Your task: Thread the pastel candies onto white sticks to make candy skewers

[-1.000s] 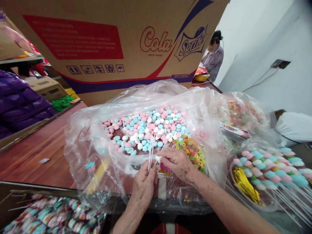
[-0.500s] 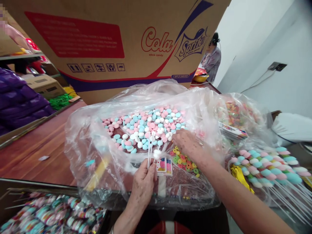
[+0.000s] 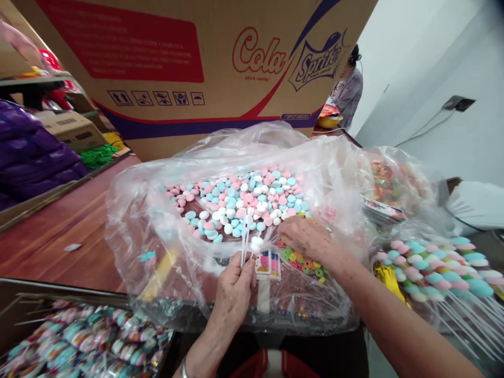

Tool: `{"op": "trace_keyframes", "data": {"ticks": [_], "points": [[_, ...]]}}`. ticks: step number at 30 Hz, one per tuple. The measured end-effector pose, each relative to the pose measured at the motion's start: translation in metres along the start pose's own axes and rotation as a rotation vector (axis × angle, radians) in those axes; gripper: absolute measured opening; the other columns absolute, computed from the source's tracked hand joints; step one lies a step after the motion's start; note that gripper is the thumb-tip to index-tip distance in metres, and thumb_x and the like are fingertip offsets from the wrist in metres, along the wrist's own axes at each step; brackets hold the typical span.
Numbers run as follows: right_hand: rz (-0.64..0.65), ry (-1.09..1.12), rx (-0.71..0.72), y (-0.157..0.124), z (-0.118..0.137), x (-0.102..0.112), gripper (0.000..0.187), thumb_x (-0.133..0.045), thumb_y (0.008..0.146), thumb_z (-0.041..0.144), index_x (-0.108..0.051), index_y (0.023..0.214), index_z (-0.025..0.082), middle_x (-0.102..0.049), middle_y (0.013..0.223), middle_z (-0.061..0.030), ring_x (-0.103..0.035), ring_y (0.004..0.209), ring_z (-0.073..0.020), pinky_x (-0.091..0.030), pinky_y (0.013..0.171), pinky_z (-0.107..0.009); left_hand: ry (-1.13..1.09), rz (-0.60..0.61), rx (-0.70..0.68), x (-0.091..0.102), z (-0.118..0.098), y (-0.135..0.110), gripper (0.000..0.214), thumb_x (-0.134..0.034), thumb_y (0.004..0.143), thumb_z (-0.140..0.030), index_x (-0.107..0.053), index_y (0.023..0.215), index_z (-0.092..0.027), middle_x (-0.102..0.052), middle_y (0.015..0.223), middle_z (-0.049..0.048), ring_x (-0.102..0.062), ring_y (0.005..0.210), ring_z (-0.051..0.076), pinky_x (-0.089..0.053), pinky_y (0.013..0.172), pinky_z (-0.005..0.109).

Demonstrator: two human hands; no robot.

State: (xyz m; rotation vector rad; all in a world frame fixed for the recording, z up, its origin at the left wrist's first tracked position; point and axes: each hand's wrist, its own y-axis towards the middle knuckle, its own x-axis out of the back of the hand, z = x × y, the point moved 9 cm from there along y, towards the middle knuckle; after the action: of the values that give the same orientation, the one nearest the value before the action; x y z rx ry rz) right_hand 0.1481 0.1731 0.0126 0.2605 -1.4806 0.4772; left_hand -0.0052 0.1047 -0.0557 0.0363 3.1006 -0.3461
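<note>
My left hand (image 3: pixel 235 286) is closed round a few thin white sticks (image 3: pixel 244 236) that point up. A white candy (image 3: pixel 256 243) sits on or beside one of them; its exact fit is hard to see. My right hand (image 3: pixel 305 235) reaches in from the right, fingers bent down and together over the coloured candy rings (image 3: pixel 301 262); its fingertips are partly hidden, so what they hold cannot be made out. Beyond both hands, pink, blue and white round candies (image 3: pixel 248 197) lie heaped on clear plastic. Small printed cards (image 3: pixel 268 264) lie beside my left fingers.
A large cardboard box (image 3: pixel 220 121) stands behind the plastic sheet (image 3: pixel 134 210). Finished candy sticks (image 3: pixel 437 268) lie at right, near a yellow bundle (image 3: pixel 388 281). Wrapped candies (image 3: pixel 90 341) fill a box at lower left. A person (image 3: pixel 349 92) is at the back right.
The view has shifted slightly. My right hand has moved a little down and toward the candy rings, away from the round candies. My left hand still holds the sticks.
</note>
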Motion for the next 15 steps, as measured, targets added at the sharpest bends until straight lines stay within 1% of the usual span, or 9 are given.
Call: {"op": "trace_keyframes", "data": {"ticks": [1, 4, 6, 8, 11, 15], "points": [[0.012, -0.022, 0.027, -0.001, 0.005, -0.004, 0.017, -0.051, 0.087, 0.010, -0.065, 0.091, 0.018, -0.066, 0.091, -0.0063, -0.059, 0.083, -0.0191, -0.042, 0.073, -0.028, 0.001, -0.004, 0.002, 0.000, 0.000, 0.000, 0.025, -0.050, 0.087, -0.043, -0.056, 0.086, -0.019, -0.043, 0.050, -0.0087, -0.026, 0.035, 0.005, -0.019, 0.035, 0.017], [-0.009, -0.091, 0.078, 0.001, 0.014, -0.009, 0.016, -0.053, 0.085, 0.008, -0.065, 0.093, 0.016, -0.067, 0.091, -0.0099, -0.060, 0.088, -0.0232, -0.043, 0.075, -0.032, 0.000, -0.004, 0.005, 0.000, -0.001, 0.000, 0.026, -0.051, 0.086, -0.044, -0.056, 0.085, -0.019, -0.043, 0.050, -0.0084, -0.026, 0.035, 0.005, -0.019, 0.035, 0.017], [-0.002, -0.127, 0.126, 0.003, 0.019, -0.011, 0.018, -0.052, 0.086, 0.007, -0.065, 0.094, 0.016, -0.068, 0.092, -0.0109, -0.060, 0.091, -0.0247, -0.044, 0.076, -0.033, 0.001, 0.003, 0.004, 0.000, -0.001, 0.000, 0.026, -0.051, 0.086, -0.044, -0.056, 0.085, -0.019, -0.042, 0.050, -0.0084, -0.027, 0.036, 0.005, -0.020, 0.035, 0.017], [0.018, -0.112, 0.153, 0.004, 0.021, -0.013, 0.019, -0.050, 0.088, 0.009, -0.065, 0.096, 0.017, -0.068, 0.097, -0.0108, -0.060, 0.093, -0.0249, -0.044, 0.077, -0.033, 0.005, 0.007, 0.000, 0.000, -0.001, 0.001, 0.026, -0.050, 0.087, -0.044, -0.056, 0.086, -0.019, -0.043, 0.050, -0.0083, -0.027, 0.036, 0.005, -0.020, 0.035, 0.017], [0.024, -0.012, 0.084, 0.006, 0.016, -0.012, 0.020, -0.049, 0.088, 0.009, -0.065, 0.095, 0.019, -0.068, 0.100, -0.0109, -0.061, 0.093, -0.0244, -0.045, 0.080, -0.034, 0.007, 0.015, -0.004, -0.001, -0.001, 0.000, 0.025, -0.049, 0.088, -0.043, -0.056, 0.086, -0.019, -0.042, 0.050, -0.0085, -0.028, 0.036, 0.005, -0.021, 0.035, 0.017], [-0.023, 0.079, -0.036, 0.013, 0.010, -0.008, 0.022, -0.051, 0.083, 0.006, -0.064, 0.098, 0.017, -0.068, 0.099, -0.0140, -0.062, 0.091, -0.0264, -0.045, 0.078, -0.036, -0.002, 0.015, 0.009, -0.001, -0.001, 0.000, 0.025, -0.049, 0.087, -0.044, -0.055, 0.085, -0.019, -0.042, 0.049, -0.0088, -0.028, 0.036, 0.006, -0.019, 0.035, 0.017]]}}
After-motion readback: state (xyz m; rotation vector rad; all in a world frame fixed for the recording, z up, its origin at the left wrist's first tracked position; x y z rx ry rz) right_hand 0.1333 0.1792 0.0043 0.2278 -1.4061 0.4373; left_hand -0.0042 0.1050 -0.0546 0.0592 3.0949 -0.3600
